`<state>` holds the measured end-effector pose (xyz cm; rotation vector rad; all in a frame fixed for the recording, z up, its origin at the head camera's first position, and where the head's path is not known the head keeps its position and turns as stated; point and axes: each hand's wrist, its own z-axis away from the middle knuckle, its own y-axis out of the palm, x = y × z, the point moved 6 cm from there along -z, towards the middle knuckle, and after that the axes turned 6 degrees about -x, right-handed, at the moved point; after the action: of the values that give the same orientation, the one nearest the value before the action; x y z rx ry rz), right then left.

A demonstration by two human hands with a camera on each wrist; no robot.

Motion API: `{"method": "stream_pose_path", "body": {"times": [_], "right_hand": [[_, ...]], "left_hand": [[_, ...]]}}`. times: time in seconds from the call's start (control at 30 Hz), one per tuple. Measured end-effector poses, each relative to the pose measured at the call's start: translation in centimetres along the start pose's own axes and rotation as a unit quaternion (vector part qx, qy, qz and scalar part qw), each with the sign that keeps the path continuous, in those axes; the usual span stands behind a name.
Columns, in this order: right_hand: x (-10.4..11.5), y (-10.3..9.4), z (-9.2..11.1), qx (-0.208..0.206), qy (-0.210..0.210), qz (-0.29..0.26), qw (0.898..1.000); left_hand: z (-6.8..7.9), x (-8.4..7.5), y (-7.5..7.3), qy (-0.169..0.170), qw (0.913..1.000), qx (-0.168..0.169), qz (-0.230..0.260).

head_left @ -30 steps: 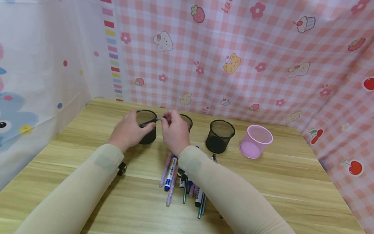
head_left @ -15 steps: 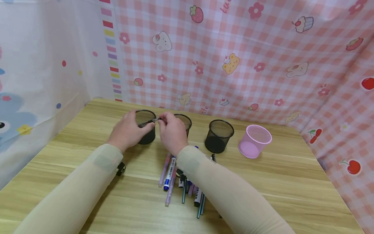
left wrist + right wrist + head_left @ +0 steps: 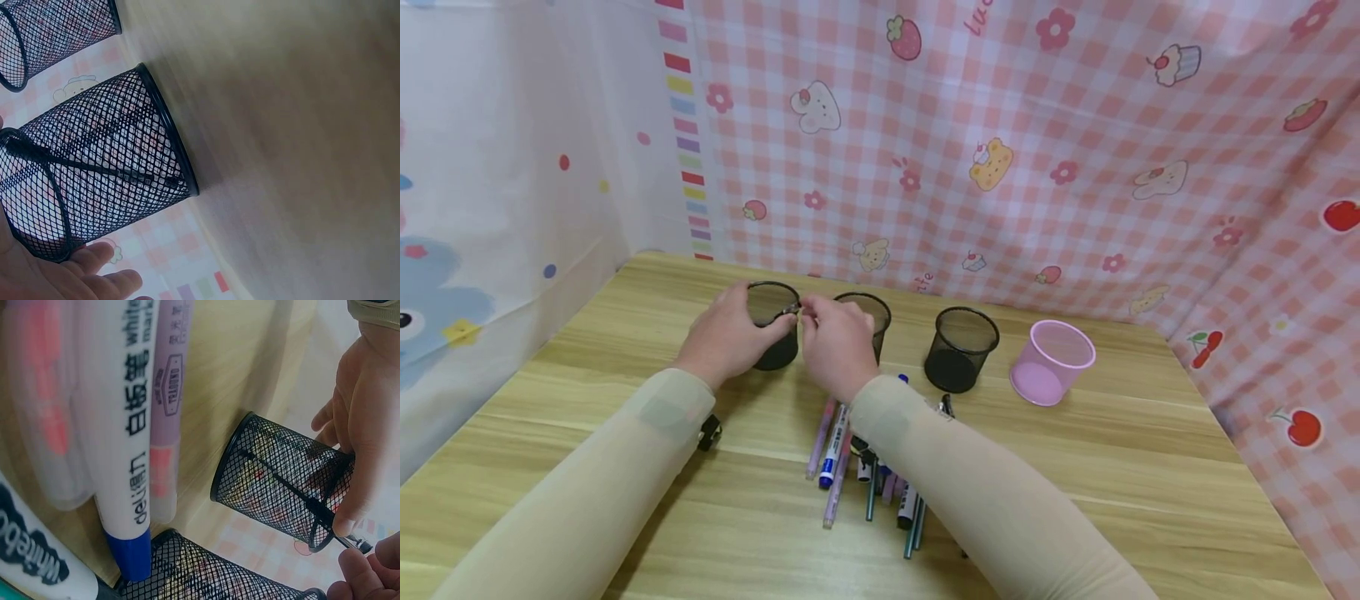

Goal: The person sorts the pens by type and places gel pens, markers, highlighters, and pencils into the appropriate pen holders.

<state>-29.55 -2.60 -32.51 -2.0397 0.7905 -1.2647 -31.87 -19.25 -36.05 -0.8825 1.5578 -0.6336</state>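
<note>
So we've got a dark pen (image 3: 320,513) sitting mostly inside the leftmost black mesh cup (image 3: 777,353), just left of centre in the head view, and what matters is how it lines up with the fingers: its clip end pokes over the cup's right rim, just left of the fingertips of the right hand (image 3: 838,343). In the right wrist view the long axis slants from the cup's base down to those fingers at lower right. The right hand is nearest that end, fingers curled and, as far as we can tell, pinching the tip, though we can't judge how firmly. The left hand (image 3: 722,337) grips the cup by its rim, thumb on the near side and fingers behind; its thumb is right by the pen, touching or not we can't say. A second black mesh cup (image 3: 880,329) is partly behind the right hand, with a third (image 3: 955,373) and a pink cup (image 3: 1043,382) further right. Label-wise, the right wrist view gives us a blue-capped whiteboard marker (image 3: 125,487) reading "deli得力" and "白板笔", plus cut-off "white" and "mark"; a purple highlighter (image 3: 165,419) with "荧光笔" and a badge we can't read confidently; and a black-lettered marker (image 3: 34,540) at lower left showing "Whitebo".
</note>
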Motion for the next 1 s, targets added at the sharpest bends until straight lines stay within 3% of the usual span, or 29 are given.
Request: {"method": "stream_pose_path", "body": {"times": [0.27, 0.4, 0.6, 0.8, 1.0], "right_hand": [[-0.2, -1.4, 0.4, -0.006, -0.01, -0.005, 1.0], [-0.9, -3.3, 0.9, -0.004, -0.014, -0.026, 1.0], [-3.8, -6.9, 2.0, 0.009, 0.02, -0.072, 0.997], [-7.3, -10.0, 3.5, 0.024, 0.027, -0.026, 0.999], [-10.4, -11.4, 5.4, 0.086, 0.026, 0.039, 0.995]], "left_hand": [[0.1, 0.1, -0.1, -0.002, 1.0, 0.0, 0.002], [0.1, 0.1, -0.1, -0.002, 1.0, 0.001, 0.0], [0.1, -0.2, 0.1, -0.007, 0.9998, 0.012, -0.011], [0.0, -0.3, 0.2, -0.007, 0.9998, 0.016, -0.014], [0.1, -0.2, 0.0, -0.007, 0.9997, 0.016, -0.014]]}}
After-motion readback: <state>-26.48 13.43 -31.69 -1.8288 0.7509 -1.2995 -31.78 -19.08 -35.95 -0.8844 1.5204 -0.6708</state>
